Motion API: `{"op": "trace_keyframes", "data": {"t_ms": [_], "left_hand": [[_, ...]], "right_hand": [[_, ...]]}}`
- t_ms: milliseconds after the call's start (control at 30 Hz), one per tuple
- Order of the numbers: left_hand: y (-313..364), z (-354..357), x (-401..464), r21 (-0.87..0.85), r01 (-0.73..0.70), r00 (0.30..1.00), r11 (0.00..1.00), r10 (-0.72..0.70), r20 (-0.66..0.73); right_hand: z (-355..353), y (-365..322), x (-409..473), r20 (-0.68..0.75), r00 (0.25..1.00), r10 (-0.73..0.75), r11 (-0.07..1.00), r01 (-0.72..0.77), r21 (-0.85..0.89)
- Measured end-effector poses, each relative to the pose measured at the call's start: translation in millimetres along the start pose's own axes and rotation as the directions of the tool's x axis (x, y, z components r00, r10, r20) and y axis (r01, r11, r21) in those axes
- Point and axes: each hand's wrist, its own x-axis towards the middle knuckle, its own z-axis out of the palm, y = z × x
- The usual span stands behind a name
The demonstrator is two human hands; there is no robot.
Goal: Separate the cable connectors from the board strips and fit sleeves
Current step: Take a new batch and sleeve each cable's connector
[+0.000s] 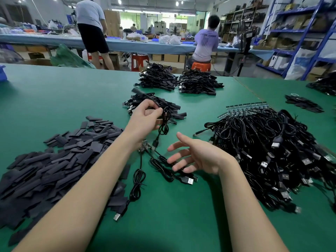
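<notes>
Left hand: the left hand [145,115] is raised over the tabletop [54,91], fingertips pinching a coiled black cable [164,122] whose loops and plug hang below it; it looks poised to drop this one onto the near sleeved pile, so finished work stays apart from raw stock.
Right hand: the right hand [196,155] hovers with fingers spread and loose, holding nothing, just above the loose cables [163,166] lying in front of the person; a reach for the next piece, by my reading.
Near sleeved pile: the near sleeved pile [163,108] sits just beyond the left hand, an easy drop point.
Far piles: two finished stacks [178,80] lie further back, out of the working area.
Sleeves: flat dark sleeves [60,157] are heaped on the left, beside the left forearm, ready to be picked one at a time.
Unseparated stock: the big tangle of cables [269,151] lies at right, its board strips [245,108] showing at the far edge.
Small board piece: a small board piece [144,147] rests between the hands, with cables leading off it; whether they are joined to it I cannot tell.
Stage: mid-batch, much stock left.
</notes>
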Motion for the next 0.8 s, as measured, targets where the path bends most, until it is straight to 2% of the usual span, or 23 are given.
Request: {"op": "trace_keyframes", "data": {"t_ms": [67, 100, 167, 233, 267, 300, 367, 433, 500, 633, 733, 800], "left_hand": [[6.8, -1.6, 20.6, 0.204, -0.073, 0.997, 0.976, 0.070, 0.019], [10.9, -2.5, 34.2, 0.358, -0.138, 0.990, 0.924, 0.130, 0.047], [19.6, -3.4, 65.2, 0.678, -0.279, 0.959, 0.681, 0.239, 0.154], [26.1, -1.3, 94.4, 0.848, -0.346, 0.930, 0.402, 0.265, 0.254], [26.9, 0.1, 106.8, 0.886, -0.354, 0.924, 0.300, 0.259, 0.281], [25.4, 1.0, 116.8, 0.910, -0.349, 0.924, 0.224, 0.248, 0.293], [16.5, 2.0, 128.4, 0.937, -0.324, 0.933, 0.132, 0.209, 0.293], [-0.5, 2.1, 132.9, 0.947, -0.303, 0.946, 0.107, 0.152, 0.286], [-15.8, 1.9, 132.3, 0.948, -0.288, 0.954, 0.134, 0.126, 0.272], [-12.1, -3.6, 114.1, 0.917, -0.276, 0.957, 0.289, 0.174, 0.233], [-1.9, -17.3, 82.1, 0.869, -0.260, 0.951, 0.421, 0.268, 0.155], [0.3, -27.7, 57.2, 0.885, -0.176, 0.978, 0.431, 0.181, 0.106]], "right_hand": [[0.3, 0.5, -0.1, 0.007, 0.999, -0.037, 0.999, 0.037, 0.006], [0.7, 0.7, 0.7, 0.003, 0.999, -0.053, 0.998, 0.053, 0.029], [1.7, 1.3, 4.2, -0.018, 0.997, -0.080, 0.995, 0.081, 0.061], [2.8, 2.5, 9.0, -0.044, 0.995, -0.094, 0.994, 0.097, 0.058], [3.3, 3.4, 11.3, -0.055, 0.994, -0.097, 0.994, 0.099, 0.049], [3.5, 4.4, 13.4, -0.065, 0.993, -0.098, 0.994, 0.101, 0.039], [3.4, 5.9, 15.4, -0.076, 0.992, -0.104, 0.994, 0.106, 0.019], [3.3, 7.0, 16.0, -0.084, 0.990, -0.113, 0.993, 0.114, 0.009], [3.8, 7.6, 16.4, -0.101, 0.987, -0.128, 0.992, 0.129, 0.005], [6.6, 5.4, 16.9, -0.175, 0.965, -0.197, 0.979, 0.182, -0.094], [14.0, 2.0, 18.5, -0.247, 0.932, -0.264, 0.927, 0.174, -0.333], [19.5, -0.5, 21.2, -0.256, 0.918, -0.304, 0.825, 0.120, -0.552]]}}
